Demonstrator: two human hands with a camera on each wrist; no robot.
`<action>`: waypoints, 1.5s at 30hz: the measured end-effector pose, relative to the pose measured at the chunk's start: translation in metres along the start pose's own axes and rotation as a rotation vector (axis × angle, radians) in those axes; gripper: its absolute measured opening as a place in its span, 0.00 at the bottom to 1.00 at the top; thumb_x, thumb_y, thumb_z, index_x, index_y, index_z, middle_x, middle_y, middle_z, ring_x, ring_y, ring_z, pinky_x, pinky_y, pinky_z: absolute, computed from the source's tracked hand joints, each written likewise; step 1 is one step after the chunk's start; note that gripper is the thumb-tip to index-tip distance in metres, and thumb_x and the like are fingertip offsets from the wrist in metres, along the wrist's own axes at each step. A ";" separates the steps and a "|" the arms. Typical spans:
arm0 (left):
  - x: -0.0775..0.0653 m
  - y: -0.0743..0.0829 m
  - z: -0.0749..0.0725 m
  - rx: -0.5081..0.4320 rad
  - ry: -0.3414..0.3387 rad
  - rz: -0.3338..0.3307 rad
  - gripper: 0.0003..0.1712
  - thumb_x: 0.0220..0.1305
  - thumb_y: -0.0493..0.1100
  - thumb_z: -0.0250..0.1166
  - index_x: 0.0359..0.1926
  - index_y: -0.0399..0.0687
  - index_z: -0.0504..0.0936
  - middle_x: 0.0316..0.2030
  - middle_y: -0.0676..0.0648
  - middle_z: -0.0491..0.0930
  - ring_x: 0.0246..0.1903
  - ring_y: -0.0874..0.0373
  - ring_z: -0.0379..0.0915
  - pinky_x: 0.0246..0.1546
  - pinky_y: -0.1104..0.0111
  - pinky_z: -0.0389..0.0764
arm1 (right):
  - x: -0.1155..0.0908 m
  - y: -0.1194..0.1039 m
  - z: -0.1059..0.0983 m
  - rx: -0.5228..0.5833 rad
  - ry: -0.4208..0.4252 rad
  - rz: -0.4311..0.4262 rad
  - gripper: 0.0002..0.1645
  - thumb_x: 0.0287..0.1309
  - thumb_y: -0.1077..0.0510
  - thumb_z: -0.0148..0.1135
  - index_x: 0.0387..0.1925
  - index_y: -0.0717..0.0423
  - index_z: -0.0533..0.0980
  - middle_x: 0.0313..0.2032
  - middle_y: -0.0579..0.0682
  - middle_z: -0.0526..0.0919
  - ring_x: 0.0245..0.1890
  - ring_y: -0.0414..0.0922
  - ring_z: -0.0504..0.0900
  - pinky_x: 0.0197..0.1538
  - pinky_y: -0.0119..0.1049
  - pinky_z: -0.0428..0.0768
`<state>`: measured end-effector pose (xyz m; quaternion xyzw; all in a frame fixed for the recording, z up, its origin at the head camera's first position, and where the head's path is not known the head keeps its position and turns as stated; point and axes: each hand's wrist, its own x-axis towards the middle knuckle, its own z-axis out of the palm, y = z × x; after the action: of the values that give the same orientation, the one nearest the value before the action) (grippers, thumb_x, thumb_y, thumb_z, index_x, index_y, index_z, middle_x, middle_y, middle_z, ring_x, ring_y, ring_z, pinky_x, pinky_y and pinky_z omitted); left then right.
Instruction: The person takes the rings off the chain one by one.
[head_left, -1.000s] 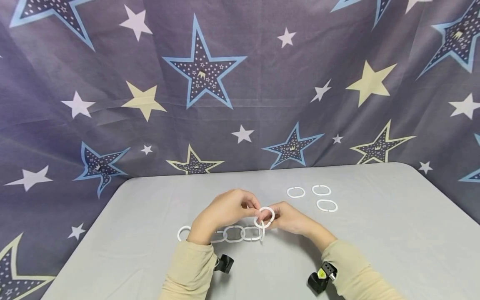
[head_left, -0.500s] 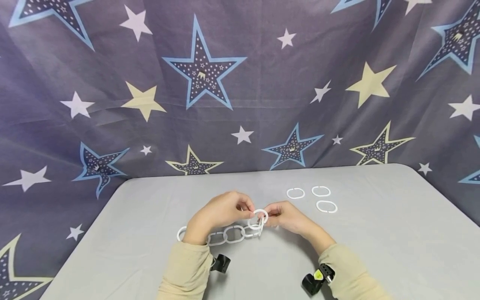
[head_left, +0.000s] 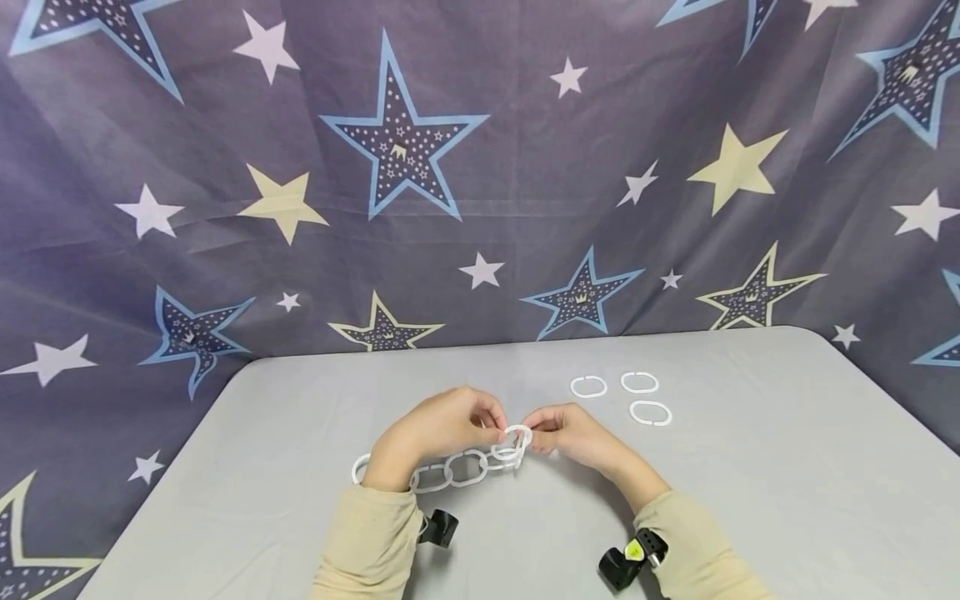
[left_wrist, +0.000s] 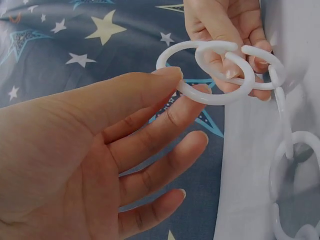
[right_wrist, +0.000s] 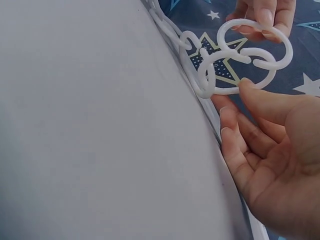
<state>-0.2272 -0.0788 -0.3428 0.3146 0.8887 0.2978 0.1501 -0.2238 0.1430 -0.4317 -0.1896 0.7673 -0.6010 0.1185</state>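
My left hand [head_left: 453,421] pinches a white plastic oval chain link [left_wrist: 212,99] between thumb and forefinger, its other fingers extended. Opposite it, my right hand [head_left: 573,433] pinches a second white link [right_wrist: 227,91] with the thumb against the fingers. In both wrist views the two links cross and appear looped through each other near their gaps. From the right hand's link, a chain of several white links [head_left: 450,469] trails left over the table. Part of that chain is hidden behind my left wrist, and its end link [head_left: 356,471] shows beyond.
Three loose white links lie at the back right: one link [head_left: 588,395] to the left, another link [head_left: 640,392] farther back, and a third link [head_left: 651,423] nearer. The grey table [head_left: 750,467] ends at a star-patterned cloth [head_left: 517,250]. Both wrists carry black cameras.
Both hands have shifted slightly left. The link in my left hand has come down and tilted flatter, overlapping the link at my right fingertips. The loose links have not moved.
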 end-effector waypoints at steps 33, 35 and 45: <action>-0.001 -0.002 -0.001 -0.002 -0.024 0.061 0.07 0.56 0.31 0.67 0.32 0.47 0.86 0.28 0.59 0.81 0.31 0.65 0.75 0.37 0.69 0.75 | 0.000 0.000 0.002 0.027 0.021 0.001 0.15 0.58 0.68 0.64 0.44 0.78 0.77 0.30 0.51 0.85 0.29 0.40 0.79 0.32 0.28 0.75; -0.001 -0.002 -0.001 0.000 -0.023 0.063 0.07 0.56 0.31 0.67 0.32 0.47 0.87 0.28 0.59 0.81 0.31 0.65 0.75 0.37 0.69 0.75 | 0.000 0.000 0.003 0.024 0.021 0.000 0.15 0.57 0.68 0.63 0.44 0.78 0.77 0.30 0.51 0.85 0.28 0.40 0.79 0.32 0.28 0.75; -0.001 -0.001 -0.001 -0.021 -0.034 0.077 0.07 0.56 0.32 0.68 0.34 0.47 0.88 0.27 0.59 0.82 0.31 0.65 0.76 0.36 0.70 0.75 | 0.000 -0.002 0.003 0.008 0.020 -0.012 0.15 0.57 0.68 0.62 0.44 0.78 0.77 0.31 0.55 0.85 0.28 0.39 0.78 0.32 0.28 0.75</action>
<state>-0.2272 -0.0804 -0.3425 0.3521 0.8700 0.3072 0.1570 -0.2219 0.1394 -0.4302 -0.1877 0.7651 -0.6064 0.1081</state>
